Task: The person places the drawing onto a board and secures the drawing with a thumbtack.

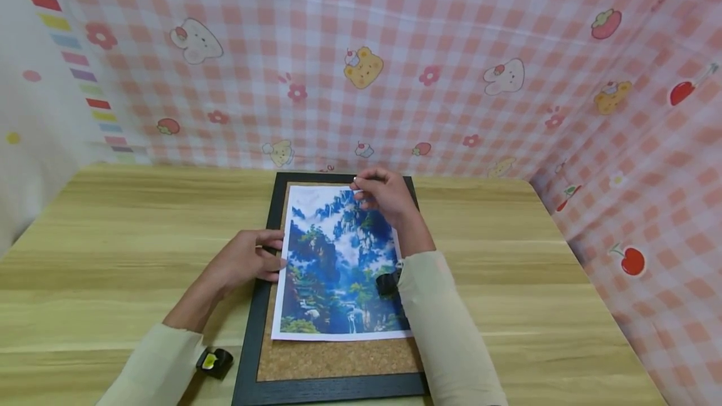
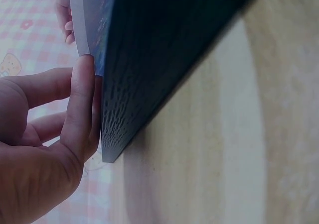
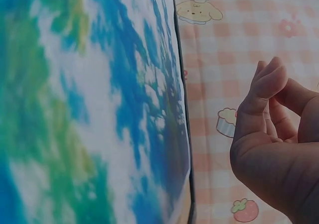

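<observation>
A landscape print (image 1: 338,262) with blue mountains and a white border lies on a cork board (image 1: 338,359) with a black frame (image 1: 333,387). Near the board's top edge, my right hand (image 1: 385,194) is raised over the print, pinching a small shiny tack (image 1: 355,179) between thumb and fingertips. In the right wrist view the fingers (image 3: 256,104) hide most of what they hold. My left hand (image 1: 251,255) rests at the print's left edge, its fingers spread over the frame's side. The left wrist view shows a fingertip (image 2: 83,60) right at the paper's border.
The board lies on a wooden table (image 1: 141,237), its top close to a pink checked cloth (image 1: 316,80) at the back. More of this cloth hangs along the right side. A black wrist camera (image 1: 214,362) sits at the left sleeve, another (image 1: 387,283) at the right.
</observation>
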Available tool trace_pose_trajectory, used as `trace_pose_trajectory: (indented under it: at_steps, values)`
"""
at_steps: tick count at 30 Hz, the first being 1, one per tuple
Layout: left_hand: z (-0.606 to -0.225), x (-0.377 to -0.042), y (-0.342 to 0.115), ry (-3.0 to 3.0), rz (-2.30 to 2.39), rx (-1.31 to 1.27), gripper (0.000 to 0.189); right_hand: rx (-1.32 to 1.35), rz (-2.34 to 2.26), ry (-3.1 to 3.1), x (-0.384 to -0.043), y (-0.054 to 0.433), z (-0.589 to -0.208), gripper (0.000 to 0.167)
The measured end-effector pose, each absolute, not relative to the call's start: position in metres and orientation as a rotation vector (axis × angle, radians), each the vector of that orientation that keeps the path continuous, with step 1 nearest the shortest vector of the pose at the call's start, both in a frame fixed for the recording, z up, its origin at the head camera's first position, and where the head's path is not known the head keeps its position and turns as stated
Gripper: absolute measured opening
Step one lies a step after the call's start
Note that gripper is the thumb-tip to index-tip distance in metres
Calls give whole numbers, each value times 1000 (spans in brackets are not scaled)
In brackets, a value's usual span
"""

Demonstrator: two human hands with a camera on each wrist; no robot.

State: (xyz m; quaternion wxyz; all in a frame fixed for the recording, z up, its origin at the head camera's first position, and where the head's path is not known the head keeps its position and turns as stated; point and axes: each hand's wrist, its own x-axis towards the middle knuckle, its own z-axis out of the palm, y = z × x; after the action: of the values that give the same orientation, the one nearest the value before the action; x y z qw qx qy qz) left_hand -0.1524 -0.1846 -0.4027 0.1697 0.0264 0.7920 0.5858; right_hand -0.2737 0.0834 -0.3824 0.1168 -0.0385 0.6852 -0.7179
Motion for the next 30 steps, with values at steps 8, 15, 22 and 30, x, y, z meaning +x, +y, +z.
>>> trace_pose_trajectory:
  at_steps: [8, 15, 22, 30]
  values:
    - [-403, -152, -184, 2243, 1674, 74, 60, 12, -2228, 1850, -278, 80, -393, 5]
    - [-405, -151, -185, 2245, 1679, 77, 61, 66, -2270, 1822, -278, 77, -398, 4]
    - [-406, -150, -185, 2246, 1683, 73, 61, 93, -2274, 1830, -280, 76, -400, 5]
    - [-406, -151, -184, 2249, 1681, 62, 60, 113, -2253, 1878, -283, 74, -400, 23]
